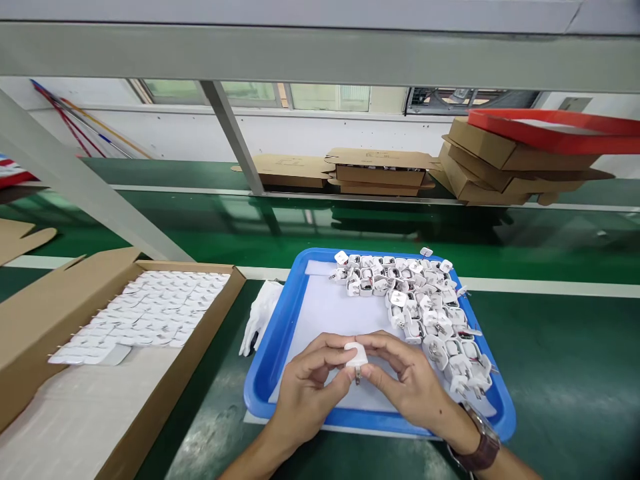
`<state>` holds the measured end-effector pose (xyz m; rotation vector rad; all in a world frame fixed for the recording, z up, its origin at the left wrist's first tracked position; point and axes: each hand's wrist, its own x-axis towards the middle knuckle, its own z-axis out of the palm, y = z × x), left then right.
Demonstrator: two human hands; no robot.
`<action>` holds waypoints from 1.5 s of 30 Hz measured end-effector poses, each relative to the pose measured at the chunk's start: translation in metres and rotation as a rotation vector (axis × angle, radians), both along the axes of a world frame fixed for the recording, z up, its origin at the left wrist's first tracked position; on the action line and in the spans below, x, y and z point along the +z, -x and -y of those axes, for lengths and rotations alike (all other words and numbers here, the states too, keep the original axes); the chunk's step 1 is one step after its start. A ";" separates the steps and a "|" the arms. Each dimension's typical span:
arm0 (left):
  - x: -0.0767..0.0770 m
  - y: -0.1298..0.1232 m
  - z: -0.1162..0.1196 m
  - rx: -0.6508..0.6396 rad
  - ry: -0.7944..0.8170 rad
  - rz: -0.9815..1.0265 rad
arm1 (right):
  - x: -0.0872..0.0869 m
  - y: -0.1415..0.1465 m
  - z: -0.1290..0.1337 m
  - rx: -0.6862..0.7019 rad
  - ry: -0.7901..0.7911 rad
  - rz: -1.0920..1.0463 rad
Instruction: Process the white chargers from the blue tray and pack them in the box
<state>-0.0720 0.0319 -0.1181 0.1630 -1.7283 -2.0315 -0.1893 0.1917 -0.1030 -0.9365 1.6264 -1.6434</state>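
Note:
Between the fingertips of both hands is a small white plug adapter [355, 355], its metal prongs pointing down toward me. My left hand [313, 387] pinches its left side with thumb and fingers. On the right side, my right hand [404, 380] grips it the same way. Both hands are above the front part of a blue tray [300, 300] lined with a white sheet. Several white plug housings [415, 287] are crowded along the tray's back and right side, many with dark parts showing inside.
An open cardboard box [165, 400] at left holds rows of white pieces [150, 307]. White gloves [261, 313] lie beside the tray. Behind stand cardboard boxes [380, 175], a red tray [560, 133] on stacked boxes, and slanted metal posts [233, 137].

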 end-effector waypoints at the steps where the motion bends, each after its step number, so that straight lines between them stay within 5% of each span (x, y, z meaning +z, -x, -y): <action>1: -0.001 0.000 0.000 -0.009 0.000 -0.008 | -0.001 -0.001 -0.001 -0.016 -0.005 -0.021; 11: -0.017 0.002 -0.003 0.004 -0.053 0.020 | -0.013 -0.003 -0.003 -0.086 -0.166 0.015; 20: 0.003 0.003 0.002 0.010 -0.040 0.120 | -0.011 -0.001 -0.001 -0.055 -0.128 0.090; 29: -0.007 0.001 0.000 0.009 -0.053 0.078 | -0.012 -0.001 -0.001 -0.061 -0.132 0.046; 45: -0.004 -0.001 -0.001 0.007 0.002 0.062 | -0.008 -0.001 -0.001 -0.059 -0.151 -0.045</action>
